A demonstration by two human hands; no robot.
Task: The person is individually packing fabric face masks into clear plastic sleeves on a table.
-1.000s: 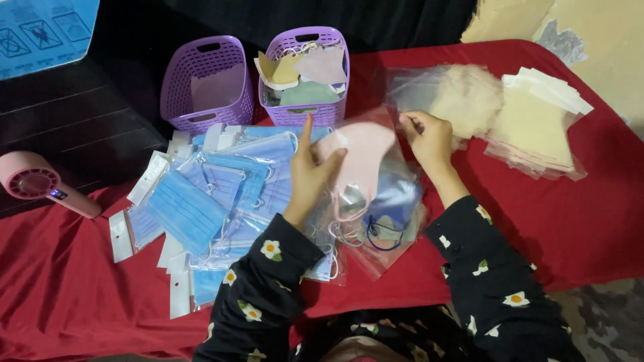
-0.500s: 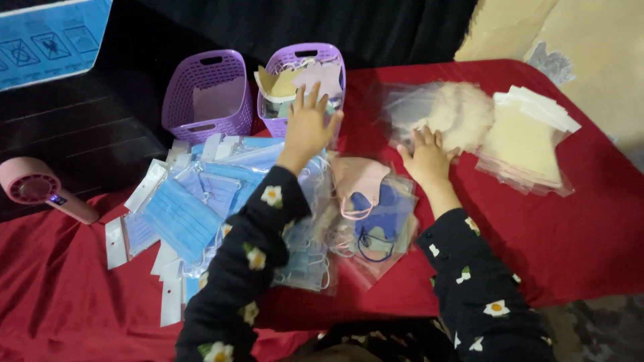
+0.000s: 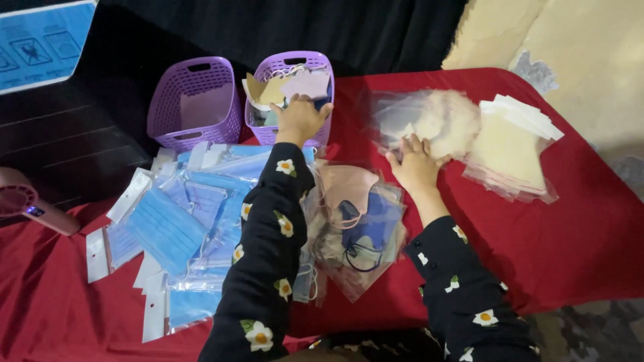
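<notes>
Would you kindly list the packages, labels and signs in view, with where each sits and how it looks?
Blue sign: top left corner, rectangular, pale pictograms.
Bagged blue masks: left on the red cloth, flat clear bags with white header strips.
Bagged pink and navy masks: centre, clear bags.
Bagged cream masks: right, stacked clear bags.
Clear bags: under the right hand, blurred.

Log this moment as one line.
left hand: at rim of filled purple basket | right hand: on clear bags pile | red cloth: bagged blue masks
</notes>
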